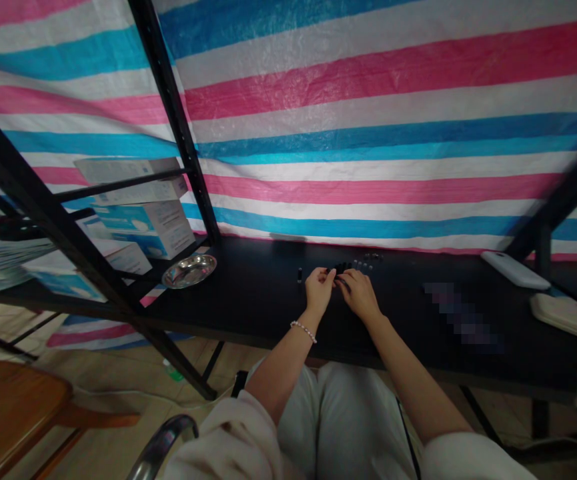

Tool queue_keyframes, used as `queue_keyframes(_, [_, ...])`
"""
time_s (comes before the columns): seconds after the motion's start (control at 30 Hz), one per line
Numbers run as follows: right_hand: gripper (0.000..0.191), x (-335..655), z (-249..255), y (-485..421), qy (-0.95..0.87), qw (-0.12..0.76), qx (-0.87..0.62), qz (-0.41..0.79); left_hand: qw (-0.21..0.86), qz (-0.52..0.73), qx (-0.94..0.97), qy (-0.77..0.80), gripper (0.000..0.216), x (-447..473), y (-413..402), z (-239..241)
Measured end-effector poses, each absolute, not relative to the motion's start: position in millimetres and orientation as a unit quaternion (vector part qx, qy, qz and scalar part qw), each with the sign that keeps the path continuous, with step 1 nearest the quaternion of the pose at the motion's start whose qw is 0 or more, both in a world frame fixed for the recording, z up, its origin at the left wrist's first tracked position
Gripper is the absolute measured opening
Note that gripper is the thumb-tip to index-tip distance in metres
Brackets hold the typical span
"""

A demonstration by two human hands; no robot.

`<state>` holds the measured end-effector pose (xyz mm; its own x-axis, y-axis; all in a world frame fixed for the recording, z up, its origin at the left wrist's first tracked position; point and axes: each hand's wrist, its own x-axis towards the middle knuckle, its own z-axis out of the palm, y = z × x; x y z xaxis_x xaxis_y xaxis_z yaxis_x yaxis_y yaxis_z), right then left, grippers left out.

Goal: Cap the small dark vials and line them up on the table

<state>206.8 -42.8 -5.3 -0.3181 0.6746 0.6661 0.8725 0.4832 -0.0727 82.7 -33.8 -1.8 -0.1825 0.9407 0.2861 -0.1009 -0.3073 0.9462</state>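
Behind a black surface (258, 283), a striped plastic sheet (368, 87) is hung. Fine two-handed handling of small dark pieces (344, 266) appears to be in hand; these are clustered on the surface, just beside the fingers. The fingers of the left hand (319, 290) and right hand (361, 293) are bunched together; whether anything is gripped cannot be told. For the next move, steady fingertip alignment is called for.

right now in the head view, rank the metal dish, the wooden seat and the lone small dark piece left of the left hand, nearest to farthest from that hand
1. Small dark piece: on the black tabletop, just left of the left hand.
2. Metal dish: farther left on the tabletop.
3. Wooden seat: lower left, below tabletop level.
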Motion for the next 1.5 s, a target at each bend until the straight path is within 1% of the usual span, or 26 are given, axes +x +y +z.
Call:
queue_keyframes(0.47, [0.025, 210.3, -6.1, -42.2, -0.792, 0.308, -0.515, -0.115, 0.374, 0.663, 0.467, 0.45, 0.027, 79.6, -32.3, -1.2])
queue_keyframes(0.53, [0.026, 211.8, -6.0, -42.5, -0.774, 0.342, -0.522, -0.11, 0.37, 0.666, 0.461, 0.455, 0.026, 78.9, -31.4, -2.3])
queue_keyframes(0.67, [0.033, 224.6, -6.2, -40.1, -0.642, 0.476, -0.589, -0.118, 0.357, 0.653, 0.483, 0.462, 0.022, 79.4, -28.6, -6.9])
queue_keyframes(0.73, [0.034, 234.5, -6.9, -37.6, -0.577, 0.501, -0.636, -0.114, 0.351, 0.641, 0.496, 0.469, 0.019, 80.1, -27.3, -9.4])
queue_keyframes(0.83, [0.032, 247.0, -9.2, -34.5, -0.538, 0.467, -0.697, -0.083, 0.352, 0.628, 0.5, 0.482, 0.016, 80.5, -25.3, -13.0])
queue_keyframes(0.97, [0.026, 253.2, -13.6, -33.0, -0.534, 0.369, -0.76, -0.006, 0.35, 0.624, 0.499, 0.49, 0.017, 79.7, -22.5, -17.5])
queue_keyframes(1.03, [0.024, 253.8, -15.5, -32.8, -0.534, 0.336, -0.775, 0.018, 0.349, 0.622, 0.501, 0.491, 0.018, 79.2, -21.8, -18.7])
queue_keyframes(1.33, [0.02, 259.8, -22.5, -25.4, -0.524, 0.336, -0.782, 0.037, 0.368, 0.617, 0.49, 0.494, 0.018, 78.0, -24.6, -15.3])
queue_keyframes(1.5, [0.021, 260.6, -23.8, -23.6, -0.521, 0.336, -0.783, 0.043, 0.389, 0.586, 0.486, 0.518, 0.018, 79.0, -24.9, -16.5])
